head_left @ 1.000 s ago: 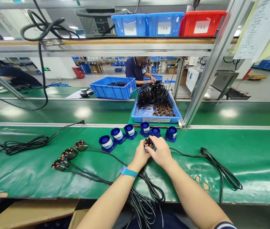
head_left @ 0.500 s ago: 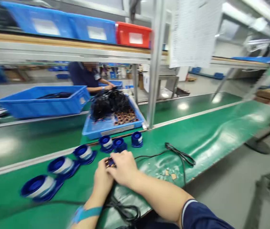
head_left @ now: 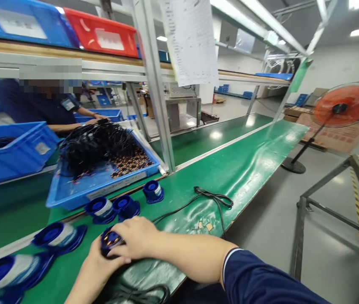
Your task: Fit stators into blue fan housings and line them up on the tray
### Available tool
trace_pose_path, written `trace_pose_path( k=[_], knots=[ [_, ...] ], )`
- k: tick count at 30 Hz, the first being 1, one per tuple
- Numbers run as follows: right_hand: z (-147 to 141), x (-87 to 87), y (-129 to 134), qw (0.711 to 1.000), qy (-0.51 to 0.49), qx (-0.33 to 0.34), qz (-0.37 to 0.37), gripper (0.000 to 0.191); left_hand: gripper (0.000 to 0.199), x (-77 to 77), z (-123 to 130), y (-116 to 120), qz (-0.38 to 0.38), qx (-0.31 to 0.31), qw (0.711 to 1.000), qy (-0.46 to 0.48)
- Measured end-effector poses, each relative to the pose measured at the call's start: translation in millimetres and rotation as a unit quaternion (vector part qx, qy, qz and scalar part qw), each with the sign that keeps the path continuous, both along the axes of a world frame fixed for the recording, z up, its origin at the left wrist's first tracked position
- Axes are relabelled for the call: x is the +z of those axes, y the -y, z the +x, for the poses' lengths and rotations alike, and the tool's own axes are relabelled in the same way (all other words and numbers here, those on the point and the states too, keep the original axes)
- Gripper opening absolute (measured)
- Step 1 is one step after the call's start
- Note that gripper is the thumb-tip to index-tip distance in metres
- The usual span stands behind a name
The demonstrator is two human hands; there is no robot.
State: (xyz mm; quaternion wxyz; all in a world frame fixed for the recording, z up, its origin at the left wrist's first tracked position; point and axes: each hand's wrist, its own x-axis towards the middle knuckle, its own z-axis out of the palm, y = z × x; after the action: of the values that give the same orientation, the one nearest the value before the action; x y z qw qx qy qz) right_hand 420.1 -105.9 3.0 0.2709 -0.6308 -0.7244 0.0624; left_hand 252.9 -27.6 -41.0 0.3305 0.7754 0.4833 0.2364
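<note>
Both my hands are around a round dark-blue plastic housing [head_left: 106,244], with copper-coloured parts showing inside its open face. My left hand [head_left: 95,264] wraps its near left side. My right hand [head_left: 137,238] grips it from the right, fingers bent over the edge. Several similar blue housings with white labels stand in a line beyond and to the left, among them one housing [head_left: 153,191] at the row's right end. A black cable [head_left: 179,207] runs to the right from near my right hand into a tied bundle. Another coiled black cable [head_left: 148,293] lies below my hands.
Behind the row, a blue tray [head_left: 84,188] holds a heap of black cables [head_left: 100,145] and small copper-coloured parts [head_left: 131,162]. A co-worker [head_left: 40,103] reaches to this heap from across the bench. A metal post [head_left: 159,93] rises beside the tray. A standing fan [head_left: 339,109] is at right.
The view has turned to the right, so bench, tray and housings sit further left. My hands stay on the same housing, and more of its inside now shows.
</note>
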Motion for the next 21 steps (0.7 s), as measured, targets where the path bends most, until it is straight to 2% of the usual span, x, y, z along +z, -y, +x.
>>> trace_pose_path(
  k=[2, 3, 5, 7, 10, 12, 15, 16, 19, 21],
  knots=[
    [0.7, 4.5, 6.0, 1.000, -0.009, 0.004, -0.007, 0.048, 0.108, 9.5, 0.7, 7.5, -0.054, -0.047, 0.994, 0.085],
    [1.7, 6.1, 7.9, 1.000, -0.012, 0.001, -0.009, 0.045, 0.109, 14.4, 2.7, 11.2, -0.072, -0.062, 0.988, 0.123],
    [3.8, 6.6, 7.4, 1.000, -0.012, -0.011, -0.016, 0.047, 0.099, 22.2, 9.1, 15.4, -0.076, -0.033, 0.981, 0.175],
    [4.8, 5.0, 3.6, 1.000, -0.019, -0.014, -0.020, 0.051, 0.094, 26.1, 16.1, 16.6, -0.044, 0.020, 0.982, 0.183],
    [5.9, 2.8, 4.0, 0.999, -0.041, 0.010, -0.010, 0.047, 0.086, 27.6, 23.3, 22.0, 0.001, 0.086, 0.979, 0.183],
    [11.0, 1.4, 9.9, 0.998, -0.053, 0.024, 0.029, 0.043, 0.071, 28.3, 26.2, 29.3, 0.013, 0.102, 0.977, 0.189],
    [27.2, -4.1, 14.8, 0.988, -0.082, -0.031, 0.130, 0.046, 0.052, 29.4, 29.7, 36.3, 0.025, 0.112, 0.974, 0.194],
    [33.2, -6.8, 14.1, 0.988, -0.081, -0.037, 0.130, 0.049, 0.047, 29.1, 30.5, 36.3, 0.030, 0.118, 0.974, 0.193],
    [48.1, -14.4, 13.1, 0.998, -0.050, 0.005, 0.050, 0.056, 0.045, 24.7, 32.0, 33.0, 0.036, 0.137, 0.971, 0.193],
    [56.0, -18.8, 17.3, 0.998, -0.043, -0.023, 0.047, 0.060, 0.048, 20.0, 33.2, 30.9, 0.017, 0.136, 0.970, 0.200]
  ],
)
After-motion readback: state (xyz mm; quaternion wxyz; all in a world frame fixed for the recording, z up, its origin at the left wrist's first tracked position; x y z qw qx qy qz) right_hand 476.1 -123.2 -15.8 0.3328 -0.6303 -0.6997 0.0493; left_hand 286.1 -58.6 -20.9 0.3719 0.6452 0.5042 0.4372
